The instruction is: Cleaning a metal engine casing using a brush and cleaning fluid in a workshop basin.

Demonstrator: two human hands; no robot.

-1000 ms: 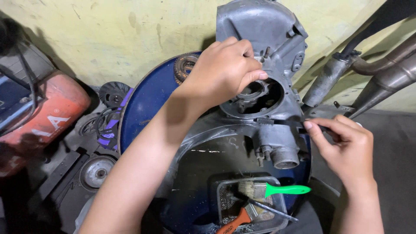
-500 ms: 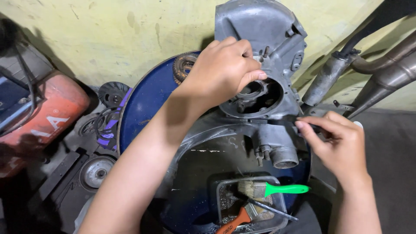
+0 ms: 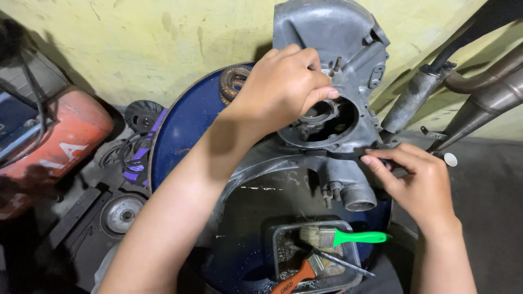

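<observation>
One grey cast engine casing (image 3: 332, 71), upright on blue drum (image 3: 180, 136); likely heavy, rigid, greasy. Left hand (image 3: 283, 81) clamped on bore rim; right hand (image 3: 414, 179) pinching lower edge. Best held at rim.

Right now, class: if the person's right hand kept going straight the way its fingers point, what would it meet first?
The right hand points up-left; its fingertips already seem to touch the grey cast-metal engine casing at its lower rim, though depth is unclear.
</observation>
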